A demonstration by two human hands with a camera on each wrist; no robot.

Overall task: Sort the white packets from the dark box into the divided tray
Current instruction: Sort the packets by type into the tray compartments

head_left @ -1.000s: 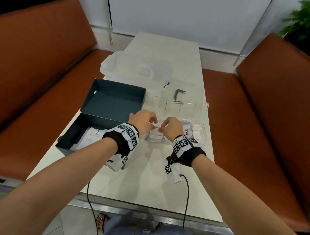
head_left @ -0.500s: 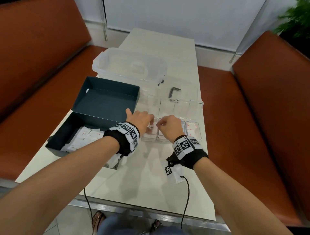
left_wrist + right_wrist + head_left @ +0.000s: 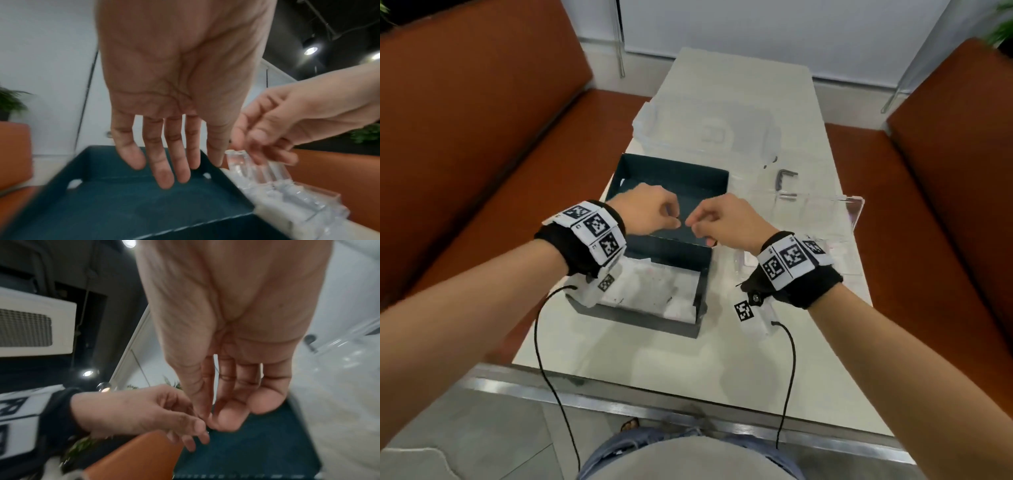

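Presently, item by item, as seen from beside the desk.

Dark teal cardboard box (image 3: 647, 320): it stands open on the white desk (image 3: 654, 370), its hinged lid (image 3: 674, 181) laid flat on the far side.

White paper packets (image 3: 654, 291): a loose heap in the near half of the box, none lifted out. The heap is too blurred to tell which way their long sides run.

Clear plastic divided tray (image 3: 858, 212): it sits just beside the box, on its right. A few pale, pink-marked items lie in a near compartment, half hidden by the right wrist.

Left hand (image 3: 650, 214) and right hand (image 3: 726, 221): both hang above the lid, not above the packets, with their fingertips almost meeting. In each grip the thumb is drawn in against the forefinger. I cannot tell whether something thin is pinched there or nothing at all. The other fingers hang loose.

Governing relation: the packets lie below the hands and back toward the person, under the left wrist. The left hand is therefore the nearer one for a pick. The tray lies off to the right, under and beyond the right wrist, so the right hand is better placed for the drop. Judged from this, the next reach is downward and back toward the body.

Also present: a clear lidded plastic tub (image 3: 709, 130) and a small black bent key (image 3: 786, 178), both farther back on the desk.
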